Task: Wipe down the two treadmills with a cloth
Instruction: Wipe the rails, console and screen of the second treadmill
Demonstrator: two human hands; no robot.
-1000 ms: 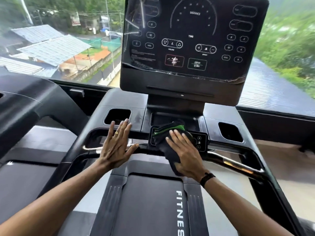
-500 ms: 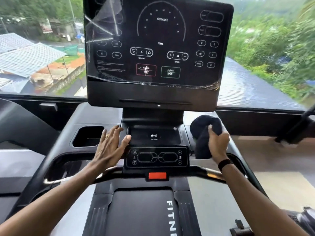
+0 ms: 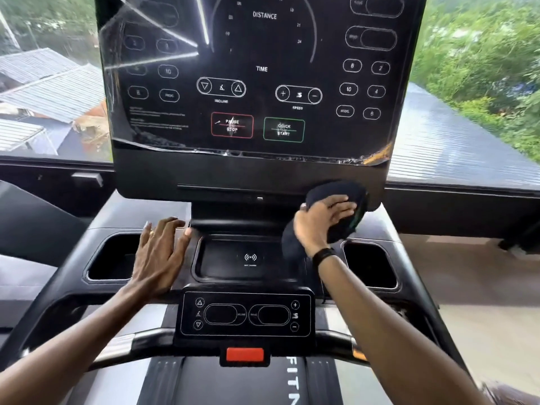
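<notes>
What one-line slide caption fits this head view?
Right hand presses a dark cloth under the treadmill screen; left hand rests flat.

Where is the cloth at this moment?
In the head view, the dark cloth is right of centre, under the right hand, pressed against the console's lower right corner, above the right cup holder.
</notes>
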